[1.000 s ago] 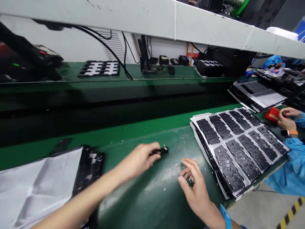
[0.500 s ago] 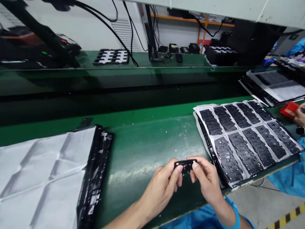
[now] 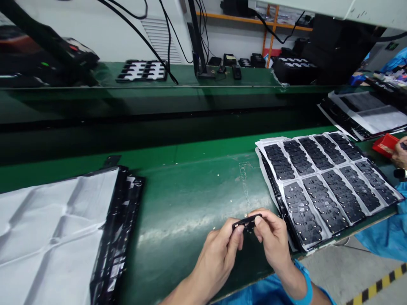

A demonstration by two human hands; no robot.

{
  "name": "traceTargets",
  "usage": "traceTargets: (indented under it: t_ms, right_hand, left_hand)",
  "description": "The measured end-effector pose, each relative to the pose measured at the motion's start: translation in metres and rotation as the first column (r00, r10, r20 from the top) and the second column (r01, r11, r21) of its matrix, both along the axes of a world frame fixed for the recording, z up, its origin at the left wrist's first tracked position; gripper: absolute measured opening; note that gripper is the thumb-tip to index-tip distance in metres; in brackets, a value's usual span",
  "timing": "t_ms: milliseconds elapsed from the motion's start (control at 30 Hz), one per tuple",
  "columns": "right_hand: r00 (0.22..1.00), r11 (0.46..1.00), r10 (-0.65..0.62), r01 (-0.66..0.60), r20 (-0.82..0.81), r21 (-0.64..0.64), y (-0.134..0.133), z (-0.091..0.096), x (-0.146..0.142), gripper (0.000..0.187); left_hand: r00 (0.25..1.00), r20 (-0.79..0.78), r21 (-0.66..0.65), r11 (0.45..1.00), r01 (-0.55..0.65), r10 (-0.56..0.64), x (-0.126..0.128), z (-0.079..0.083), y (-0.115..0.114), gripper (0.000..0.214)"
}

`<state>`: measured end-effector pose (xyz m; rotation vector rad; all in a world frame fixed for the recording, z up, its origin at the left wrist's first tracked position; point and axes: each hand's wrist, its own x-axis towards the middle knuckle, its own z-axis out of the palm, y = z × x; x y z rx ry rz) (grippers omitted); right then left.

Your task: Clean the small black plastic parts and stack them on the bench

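Black and slim, the part [image 3: 247,222] in my head view is pinched at its left end by my left hand [image 3: 218,250] and at its right end by my right hand [image 3: 274,238], thumbs on the near side. It is held up above the near edge of the green surface [image 3: 178,207], tilted slightly, right end higher. My fingers are drawn in narrow around it; they hide its underside, so I can't tell what sits there.

With so little of each end gripped, a slip of one thumb could, I'd judge, spin it loose and drop it onto the surface or over the near edge. Pressing unevenly might bend it.

To the right, just beside my right hand, the lined tray [image 3: 313,173] holds rows of dark pieces [image 3: 343,197]; a careless elbow could jostle them. Pale specks [image 3: 218,175] dot the surface farther off and might stick to the part if it fell. A covered stack [image 3: 57,212] bounds the left; far right, a co-worker's hand [image 3: 401,154] is at a red box [image 3: 384,145].
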<state>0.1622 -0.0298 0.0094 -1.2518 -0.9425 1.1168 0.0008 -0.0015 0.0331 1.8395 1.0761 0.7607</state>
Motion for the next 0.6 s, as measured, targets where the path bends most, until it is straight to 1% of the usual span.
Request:
traceTargets:
  t_ms: [133,300,433,600]
  right_hand:
    - [1.000,1.000,-0.001,0.001,-0.013,-0.003,0.0019,-0.0035,-0.0017,0.037]
    - [1.000,1.000,-0.014,0.013,-0.027,-0.014,0.0025,-0.0084,-0.0040,0.035]
    - [0.999,0.999,0.001,-0.002,-0.038,-0.033,0.0031,-0.0089,-0.0042,0.034]
    - [0.999,1.000,-0.005,0.005,0.044,0.005,0.0037,-0.0070,-0.0018,0.026]
  left_hand:
    - [1.000,0.002,0.009,1.000,-0.013,0.013,0.0005,-0.0031,-0.0008,0.030]
    - [1.000,0.009,-0.050,0.998,-0.025,0.025,-0.0006,-0.0065,-0.0026,0.034]
    - [1.000,0.010,-0.099,0.995,-0.028,0.029,-0.0013,-0.0075,-0.0027,0.038]
    - [0.999,0.012,-0.143,0.988,-0.049,0.051,-0.0011,-0.0093,0.0002,0.042]
